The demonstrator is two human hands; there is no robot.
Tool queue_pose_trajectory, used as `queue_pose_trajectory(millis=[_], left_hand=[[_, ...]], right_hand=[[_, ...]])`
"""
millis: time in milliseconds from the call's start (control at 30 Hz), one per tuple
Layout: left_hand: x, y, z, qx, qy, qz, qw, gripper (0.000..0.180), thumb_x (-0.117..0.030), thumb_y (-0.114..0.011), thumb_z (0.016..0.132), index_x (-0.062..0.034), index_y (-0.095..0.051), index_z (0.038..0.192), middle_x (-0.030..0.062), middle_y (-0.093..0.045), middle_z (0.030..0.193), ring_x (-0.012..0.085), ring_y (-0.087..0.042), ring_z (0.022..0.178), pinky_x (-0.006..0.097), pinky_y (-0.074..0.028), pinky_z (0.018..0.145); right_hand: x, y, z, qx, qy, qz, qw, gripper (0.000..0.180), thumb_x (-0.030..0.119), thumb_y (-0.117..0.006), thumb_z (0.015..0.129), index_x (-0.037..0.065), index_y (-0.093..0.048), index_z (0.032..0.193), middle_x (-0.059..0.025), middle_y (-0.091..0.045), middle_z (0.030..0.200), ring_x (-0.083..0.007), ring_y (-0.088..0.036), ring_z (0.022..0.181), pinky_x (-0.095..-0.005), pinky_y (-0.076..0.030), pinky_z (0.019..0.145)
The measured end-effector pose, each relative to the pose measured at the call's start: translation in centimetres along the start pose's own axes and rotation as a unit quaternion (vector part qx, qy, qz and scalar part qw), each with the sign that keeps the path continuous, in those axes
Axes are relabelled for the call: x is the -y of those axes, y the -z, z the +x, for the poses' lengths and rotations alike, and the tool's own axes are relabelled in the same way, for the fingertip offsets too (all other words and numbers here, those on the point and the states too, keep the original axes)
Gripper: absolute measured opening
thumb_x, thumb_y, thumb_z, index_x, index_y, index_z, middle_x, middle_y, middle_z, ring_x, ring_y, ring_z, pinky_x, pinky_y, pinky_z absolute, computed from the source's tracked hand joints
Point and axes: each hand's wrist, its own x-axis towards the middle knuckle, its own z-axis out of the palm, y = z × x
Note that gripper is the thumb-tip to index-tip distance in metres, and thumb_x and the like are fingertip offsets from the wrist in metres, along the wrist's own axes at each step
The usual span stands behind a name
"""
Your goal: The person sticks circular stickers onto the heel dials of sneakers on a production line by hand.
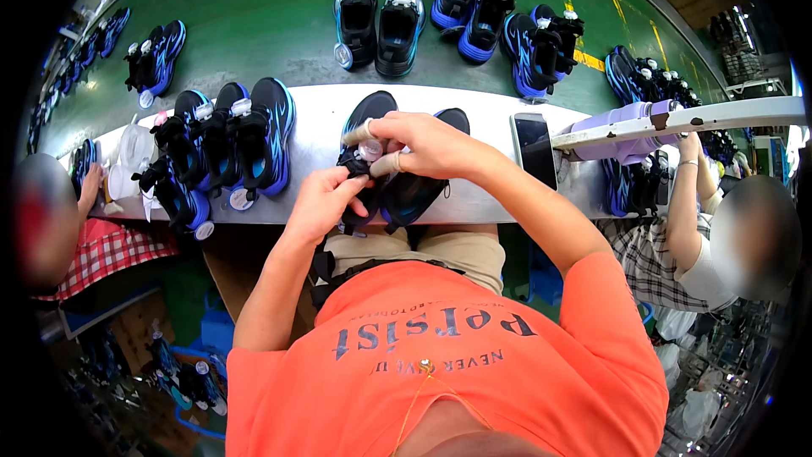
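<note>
A pair of black-and-blue sneakers stands in front of me at the table edge: the left sneaker point(372, 105) lies under both hands, the right sneaker point(454, 120) close beside it. My left hand point(320, 207) pinches a bunched black shoelace point(355, 167) at the left sneaker's upper. From the right, my right hand point(423, 145) reaches over, its beige-covered fingertips bent around a small translucent round piece point(370, 150) on the same sneaker. What lies between those fingertips is partly hidden.
Black-and-blue sneakers point(269, 131) crowd the left side; a silver-toed pair point(399, 30) and others stand on the green surface point(254, 25) beyond. A phone point(533, 151) lies right, near a pale metal bar point(719, 117). Co-workers sit at both sides, one with an arm point(683, 195) raised.
</note>
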Motion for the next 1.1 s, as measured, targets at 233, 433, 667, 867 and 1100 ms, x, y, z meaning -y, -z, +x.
queue_pose_trajectory(millis=[233,433,667,867,1100], left_hand=[[-0.4,-0.2,0.0,0.011,0.009,-0.002,1.0,0.023,-0.02,-0.055,0.091,-0.002,-0.067,0.098,0.0042,-0.065,0.066,0.0019,-0.042,0.049,0.019,-0.025,0.045],[0.9,-1.4,0.3,-0.035,-0.038,-0.015,0.999,0.023,-0.019,-0.056,0.091,0.0009,-0.067,0.092,0.0034,-0.062,0.064,0.0066,-0.054,0.055,0.022,-0.036,0.051],[-0.9,-1.8,-2.6,0.028,0.04,0.01,0.999,0.023,-0.02,-0.059,0.091,0.0008,-0.064,0.1,0.0078,-0.068,0.096,0.009,-0.06,0.062,0.018,-0.037,0.048],[-4.5,-0.2,-0.2,-0.111,-0.272,0.245,0.924,0.029,-0.02,-0.074,0.074,-0.0027,-0.065,0.096,0.0072,-0.059,0.087,0.0152,-0.053,0.073,0.027,-0.044,0.064],[-1.9,1.1,2.7,0.135,-0.208,0.085,0.965,0.029,-0.007,-0.066,0.081,-0.0069,-0.066,0.11,0.0005,-0.053,0.083,0.0087,-0.046,0.07,0.023,-0.039,0.063]], right_hand=[[-0.2,0.2,0.0,-0.008,0.016,-0.083,0.996,0.02,0.026,-0.066,0.08,0.011,-0.064,0.093,-0.0151,-0.062,0.074,-0.0353,-0.06,0.073,-0.0391,-0.048,0.068],[-1.6,-1.8,0.3,-0.081,-0.032,-0.275,0.958,0.025,0.029,-0.063,0.083,0.01,-0.068,0.099,-0.0152,-0.062,0.079,-0.0265,-0.059,0.074,-0.0336,-0.047,0.071],[0.3,3.7,-6.2,-0.003,-0.149,0.003,0.989,0.035,0.013,-0.067,0.081,0.017,-0.066,0.117,-0.0059,-0.053,0.081,-0.0161,-0.057,0.085,-0.0292,-0.046,0.078],[-0.2,0.3,-8.2,-0.114,-0.074,-0.223,0.965,0.039,0.011,-0.068,0.08,0.018,-0.064,0.118,-0.0052,-0.052,0.085,-0.0194,-0.05,0.079,-0.0289,-0.045,0.075],[-0.7,-0.4,-7.9,-0.138,-0.215,-0.189,0.948,0.035,0.019,-0.071,0.079,0.013,-0.067,0.113,-0.0047,-0.058,0.093,-0.0148,-0.051,0.079,-0.0259,-0.045,0.073]])
